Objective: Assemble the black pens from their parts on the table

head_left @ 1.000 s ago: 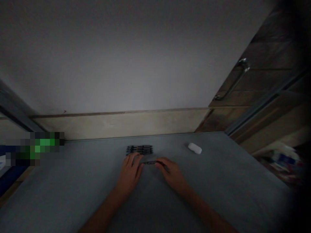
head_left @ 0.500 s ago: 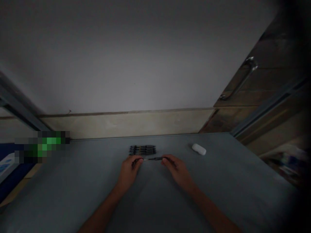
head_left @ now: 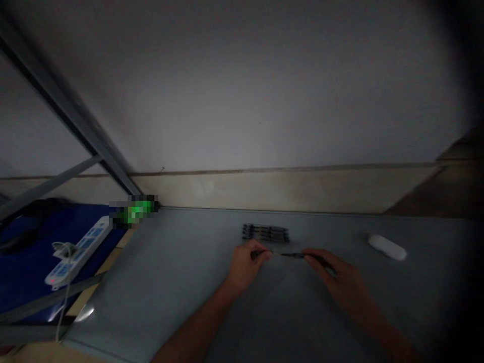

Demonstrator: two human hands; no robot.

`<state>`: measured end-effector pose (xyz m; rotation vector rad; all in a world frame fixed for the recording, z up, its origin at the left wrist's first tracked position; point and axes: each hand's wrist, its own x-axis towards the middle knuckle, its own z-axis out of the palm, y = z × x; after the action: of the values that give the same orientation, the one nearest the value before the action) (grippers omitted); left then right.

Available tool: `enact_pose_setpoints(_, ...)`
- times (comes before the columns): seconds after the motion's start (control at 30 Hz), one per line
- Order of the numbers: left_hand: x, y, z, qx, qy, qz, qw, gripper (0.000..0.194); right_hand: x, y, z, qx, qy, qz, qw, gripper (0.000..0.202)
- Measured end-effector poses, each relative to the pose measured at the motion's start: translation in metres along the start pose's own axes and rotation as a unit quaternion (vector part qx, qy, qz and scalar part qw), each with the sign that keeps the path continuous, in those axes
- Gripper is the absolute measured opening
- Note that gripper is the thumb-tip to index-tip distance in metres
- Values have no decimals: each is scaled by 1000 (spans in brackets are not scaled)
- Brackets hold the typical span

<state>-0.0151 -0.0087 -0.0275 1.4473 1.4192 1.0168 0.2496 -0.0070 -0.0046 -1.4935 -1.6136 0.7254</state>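
Observation:
My left hand [head_left: 243, 266] is closed on a dark pen part [head_left: 258, 253], mostly hidden by the fingers. A thin pale piece, perhaps a refill, reaches from its fingertips towards the right. My right hand [head_left: 342, 277] grips a dark pen barrel [head_left: 294, 255] that points left, in line with the thin piece. Whether the two parts touch, I cannot tell. Just beyond my left hand, several dark pens [head_left: 265, 233] lie side by side on the grey table [head_left: 196, 242].
At the table's right lies a white rounded case [head_left: 387, 247]. To the left, a white power strip [head_left: 77, 252] with a plug and cord rests on a blue surface [head_left: 26, 272]. A blurred green object [head_left: 138, 212] sits by the back left corner, near a metal frame post [head_left: 88, 131].
My view has swung left, so everything appears further right and the power strip shows fully. Both hands still hold the pen parts, with the thin piece between them.

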Motion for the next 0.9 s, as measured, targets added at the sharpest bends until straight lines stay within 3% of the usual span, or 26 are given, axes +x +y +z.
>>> enact_pose_setpoints(0.33,3,2,1,8,-5,-28,1000,38,2,13,4,-16,-9,13,1000,21)
enact_pose_setpoints(0.63,-2,13,-6,21,-6,-9,1000,29,-1,-14,0,-35,-33,6,999,28)
enact_pose_setpoints(0.9,-4,9,-9,18,-19,16,1000,34,-6,-27,-5,-24,-25,3,999,31)
